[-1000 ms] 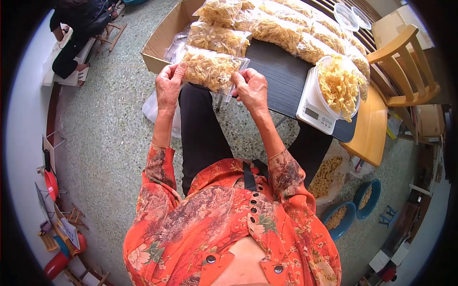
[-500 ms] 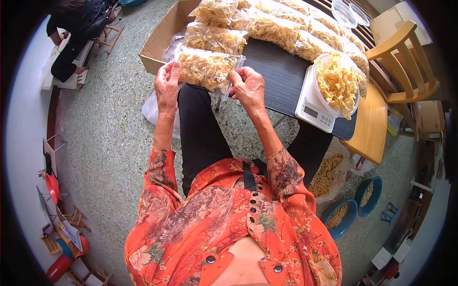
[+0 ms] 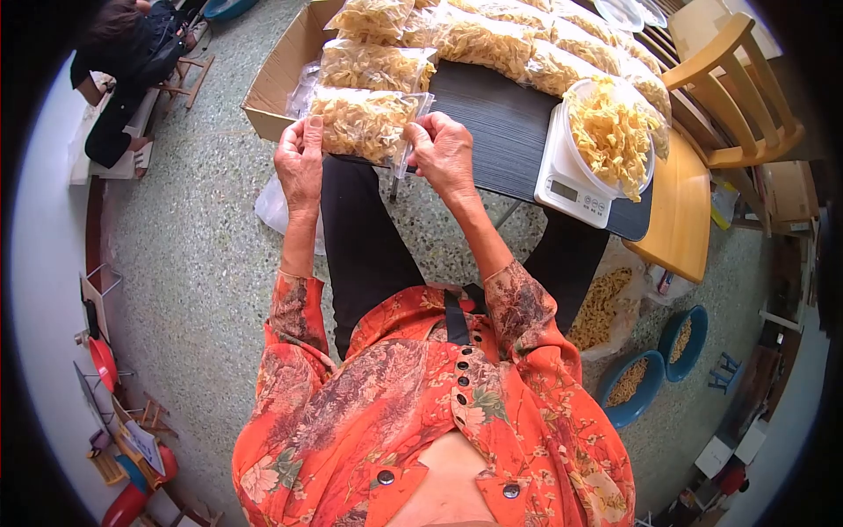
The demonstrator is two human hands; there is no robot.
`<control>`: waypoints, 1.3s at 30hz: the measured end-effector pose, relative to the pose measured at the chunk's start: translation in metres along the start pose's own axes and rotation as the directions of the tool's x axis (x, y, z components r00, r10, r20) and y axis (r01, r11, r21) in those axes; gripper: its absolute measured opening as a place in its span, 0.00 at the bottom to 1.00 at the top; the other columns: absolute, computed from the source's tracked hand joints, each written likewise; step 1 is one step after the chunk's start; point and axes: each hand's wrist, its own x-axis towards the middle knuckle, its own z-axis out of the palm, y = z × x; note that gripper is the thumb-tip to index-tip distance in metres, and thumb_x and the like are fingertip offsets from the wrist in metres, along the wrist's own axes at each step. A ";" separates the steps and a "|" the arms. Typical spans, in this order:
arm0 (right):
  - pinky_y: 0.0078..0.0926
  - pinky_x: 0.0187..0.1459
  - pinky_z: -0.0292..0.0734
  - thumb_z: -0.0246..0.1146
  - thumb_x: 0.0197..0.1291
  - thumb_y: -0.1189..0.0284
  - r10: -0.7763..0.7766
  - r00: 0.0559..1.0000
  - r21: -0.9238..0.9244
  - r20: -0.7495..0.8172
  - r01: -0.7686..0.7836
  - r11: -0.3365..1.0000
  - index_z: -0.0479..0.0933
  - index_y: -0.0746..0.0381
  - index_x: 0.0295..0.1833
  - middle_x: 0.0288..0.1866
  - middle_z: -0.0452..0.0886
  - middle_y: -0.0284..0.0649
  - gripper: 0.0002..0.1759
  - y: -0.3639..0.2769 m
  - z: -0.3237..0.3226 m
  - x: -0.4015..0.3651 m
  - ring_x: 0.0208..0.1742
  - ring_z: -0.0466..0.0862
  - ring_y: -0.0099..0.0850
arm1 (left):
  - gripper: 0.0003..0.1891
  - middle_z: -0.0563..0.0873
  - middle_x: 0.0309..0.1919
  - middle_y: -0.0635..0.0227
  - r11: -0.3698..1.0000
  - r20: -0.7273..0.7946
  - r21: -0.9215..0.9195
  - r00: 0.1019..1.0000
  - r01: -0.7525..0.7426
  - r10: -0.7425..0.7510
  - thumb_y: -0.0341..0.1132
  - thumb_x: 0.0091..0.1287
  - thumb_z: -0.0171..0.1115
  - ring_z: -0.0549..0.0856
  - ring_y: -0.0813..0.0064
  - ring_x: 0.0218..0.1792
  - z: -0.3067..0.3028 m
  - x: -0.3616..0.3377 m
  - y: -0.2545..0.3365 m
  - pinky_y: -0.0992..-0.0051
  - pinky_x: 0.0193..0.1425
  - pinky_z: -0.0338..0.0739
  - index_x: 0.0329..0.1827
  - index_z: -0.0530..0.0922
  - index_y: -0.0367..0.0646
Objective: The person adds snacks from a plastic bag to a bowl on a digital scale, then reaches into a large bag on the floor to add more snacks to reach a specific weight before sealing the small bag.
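A clear zip bag [image 3: 364,125] filled with pale yellow dried strips is held by its two sides, near the front edge of the dark tabletop [image 3: 483,123]. My left hand [image 3: 300,167] pinches its left side, thumb on top. At the opposite side, my right hand [image 3: 443,156] grips the right edge between thumb and fingers. Just behind it lies another filled bag [image 3: 373,68]. To the right, a white digital scale [image 3: 571,195] carries a clear bowl [image 3: 648,180] heaped with loose dried strips [image 3: 608,132]. The display's reading is too small to make out.
Filled bags [image 3: 492,42] line the table's back. A cardboard box [image 3: 277,79] stands left, a wooden chair [image 3: 746,97] right. On the floor sit an open bag of strips [image 3: 606,307] and blue basins [image 3: 645,400]. A seated person [image 3: 132,70] is at upper left.
The whole view has shifted slightly, bringing the table and hands a little left and up in the picture. Both hands keep hold of the same bag.
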 end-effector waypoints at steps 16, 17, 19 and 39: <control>0.37 0.51 0.79 0.66 0.61 0.73 -0.556 0.819 -0.494 -0.145 0.427 0.758 0.79 0.63 0.50 0.49 0.84 0.44 0.12 0.008 -0.023 0.000 0.49 0.85 0.42 | 0.46 0.66 0.76 0.58 0.370 0.460 0.605 0.689 -0.705 0.561 0.69 0.57 0.66 0.64 0.53 0.75 -0.013 -0.010 0.026 0.55 0.79 0.58 0.75 0.71 0.51; 0.37 0.55 0.78 0.66 0.61 0.72 -0.693 0.712 -0.565 -0.112 0.528 0.633 0.80 0.62 0.51 0.53 0.83 0.43 0.13 0.003 -0.023 0.002 0.55 0.83 0.43 | 0.43 0.66 0.77 0.64 0.356 0.476 0.603 0.680 -0.714 0.557 0.71 0.61 0.59 0.61 0.55 0.77 -0.010 -0.011 0.027 0.54 0.80 0.53 0.74 0.72 0.54; 0.38 0.58 0.76 0.66 0.62 0.71 -0.754 0.657 -0.579 -0.009 0.611 0.540 0.80 0.61 0.52 0.55 0.83 0.42 0.14 -0.007 -0.023 0.014 0.58 0.81 0.43 | 0.40 0.67 0.78 0.64 0.296 0.530 0.609 0.655 -0.736 0.538 0.70 0.66 0.54 0.60 0.55 0.78 -0.005 -0.012 0.035 0.54 0.80 0.53 0.75 0.72 0.54; 0.44 0.65 0.65 0.59 0.70 0.54 -0.781 0.567 -0.655 0.260 0.698 0.288 0.83 0.58 0.53 0.61 0.81 0.42 0.20 -0.018 -0.010 0.039 0.66 0.75 0.41 | 0.36 0.70 0.75 0.64 0.189 0.611 0.632 0.633 -0.752 0.475 0.65 0.68 0.54 0.64 0.52 0.76 0.015 -0.009 0.035 0.50 0.77 0.55 0.73 0.73 0.53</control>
